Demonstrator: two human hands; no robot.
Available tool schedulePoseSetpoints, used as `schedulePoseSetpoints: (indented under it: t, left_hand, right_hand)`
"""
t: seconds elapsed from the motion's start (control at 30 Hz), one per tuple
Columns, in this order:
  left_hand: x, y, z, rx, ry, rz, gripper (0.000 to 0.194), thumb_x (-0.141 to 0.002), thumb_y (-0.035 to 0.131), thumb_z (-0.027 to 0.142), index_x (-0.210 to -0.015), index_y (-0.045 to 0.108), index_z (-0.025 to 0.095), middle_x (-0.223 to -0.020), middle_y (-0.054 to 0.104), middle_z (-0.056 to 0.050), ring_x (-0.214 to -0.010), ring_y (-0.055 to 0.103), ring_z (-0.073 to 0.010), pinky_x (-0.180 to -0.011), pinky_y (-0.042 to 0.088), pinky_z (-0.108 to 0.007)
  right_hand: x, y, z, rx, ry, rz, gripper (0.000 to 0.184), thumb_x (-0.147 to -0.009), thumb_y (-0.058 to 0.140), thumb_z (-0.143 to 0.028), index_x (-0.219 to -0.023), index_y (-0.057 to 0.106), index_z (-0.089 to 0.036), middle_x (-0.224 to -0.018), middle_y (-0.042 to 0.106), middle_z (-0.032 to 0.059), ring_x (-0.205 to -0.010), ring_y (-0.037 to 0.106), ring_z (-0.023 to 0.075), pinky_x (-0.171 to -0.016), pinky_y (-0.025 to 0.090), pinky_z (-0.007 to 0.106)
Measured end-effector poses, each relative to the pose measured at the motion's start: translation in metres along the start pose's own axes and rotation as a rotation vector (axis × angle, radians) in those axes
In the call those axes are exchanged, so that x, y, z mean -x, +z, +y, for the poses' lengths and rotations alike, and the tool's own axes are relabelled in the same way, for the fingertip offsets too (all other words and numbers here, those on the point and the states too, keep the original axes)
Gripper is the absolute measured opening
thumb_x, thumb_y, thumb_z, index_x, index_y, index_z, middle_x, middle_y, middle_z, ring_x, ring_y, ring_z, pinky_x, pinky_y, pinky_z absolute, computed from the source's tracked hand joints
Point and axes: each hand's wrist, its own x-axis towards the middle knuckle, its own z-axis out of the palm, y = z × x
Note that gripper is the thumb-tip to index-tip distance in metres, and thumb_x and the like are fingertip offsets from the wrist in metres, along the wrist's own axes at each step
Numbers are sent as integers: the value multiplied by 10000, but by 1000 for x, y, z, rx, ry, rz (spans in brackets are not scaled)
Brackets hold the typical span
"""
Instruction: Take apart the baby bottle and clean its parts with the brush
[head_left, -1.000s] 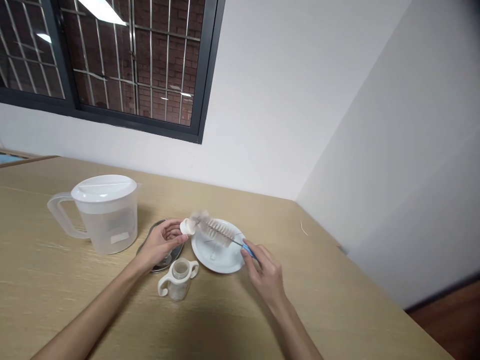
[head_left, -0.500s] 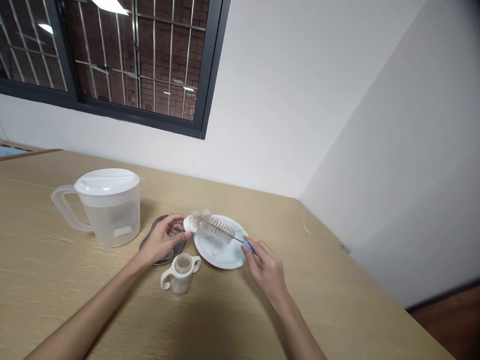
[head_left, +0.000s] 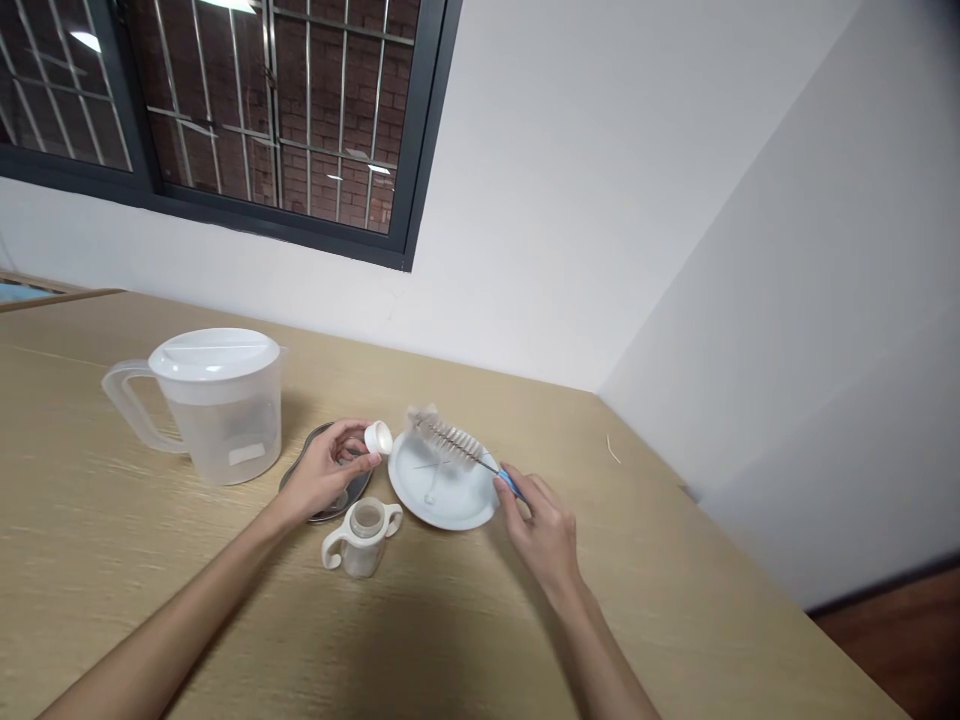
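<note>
My left hand (head_left: 334, 470) is closed on a small white bottle cap (head_left: 379, 438), its hollow side turned to the right. By its blue handle, a bottle brush (head_left: 450, 437) is gripped in my right hand (head_left: 540, 525). The brush's bristles point left, above a white plate (head_left: 469, 512), and are apart from the cap. A small clear baby bottle (head_left: 362, 550) with two cream handles stands upright and uncapped in front of the plate. Beneath my left hand lies a dark metal tray (head_left: 328, 515), mostly covered by the hand.
A lidded, translucent plastic pitcher (head_left: 229, 420) stands at the left, its handle facing left. Small thin items rest on the plate. A thin pale strip (head_left: 613, 449) lies at the table's right. Behind the table (head_left: 675, 610) are a white wall and a barred window (head_left: 277, 120).
My right hand has drawn the brush to the right, so its tip has come away from the cap. My left hand still holds the cap, now turned more toward the camera.
</note>
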Motion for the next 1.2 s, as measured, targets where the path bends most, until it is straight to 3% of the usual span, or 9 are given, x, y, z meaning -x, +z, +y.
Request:
schedulePoseSetpoints:
  t: [0.17, 0.27, 0.47, 0.67, 0.87, 1.2]
  left_hand:
    - [1, 2, 3, -6, -2, 3, 582, -744, 751, 459, -1204, 577, 148, -1031, 699, -96, -907, 634, -215, -805, 481, -332]
    - [2, 2, 4, -16, 9, 3, 554, -741, 754, 457, -1177, 599, 152, -1049, 697, -95, -913, 629, -213, -812, 480, -330]
    - [3, 5, 5, -21, -20, 53, 575, -714, 773, 472, -1155, 613, 141, -996, 701, -92, -867, 626, -206, -766, 477, -320]
    - [5, 6, 4, -29, -10, 95, 572, -706, 780, 464, -1153, 620, 146, -1022, 705, -98, -901, 628, -214, -800, 480, -335]
    - [5, 5, 2, -113, 30, 150, 537, -706, 787, 450, -1136, 639, 165, -1084, 705, -106, -933, 633, -220, -835, 480, -352]
    - [6, 11, 9, -98, 27, 169, 497, -691, 800, 458, -1068, 666, 163, -1014, 719, -91, -904, 640, -217, -814, 490, -344]
  right_hand:
    - [1, -1, -4, -90, -79, 4, 274, -927, 592, -213, -1190, 659, -176, -898, 687, 65, -762, 640, 144, -676, 495, 252]
    - [1, 0, -5, -28, -141, -7, 302, -914, 608, -188, -1213, 653, -176, -851, 675, 49, -727, 630, 136, -679, 487, 254]
    - [0, -1, -3, 1, -93, 110, 276, -910, 615, -180, -1182, 658, -178, -895, 695, 59, -750, 641, 142, -694, 497, 262]
    - [1, 1, -9, 7, -167, 41, 289, -898, 623, -161, -1185, 659, -172, -849, 688, 52, -731, 638, 144, -698, 501, 270]
    - [-2, -4, -3, 15, -112, 130, 242, -886, 641, -164, -1127, 667, -172, -909, 708, 64, -768, 655, 156, -704, 509, 272]
    - [1, 2, -21, -53, -198, 105, 284, -858, 658, -88, -1132, 650, -162, -818, 667, 36, -671, 611, 120, -634, 492, 247]
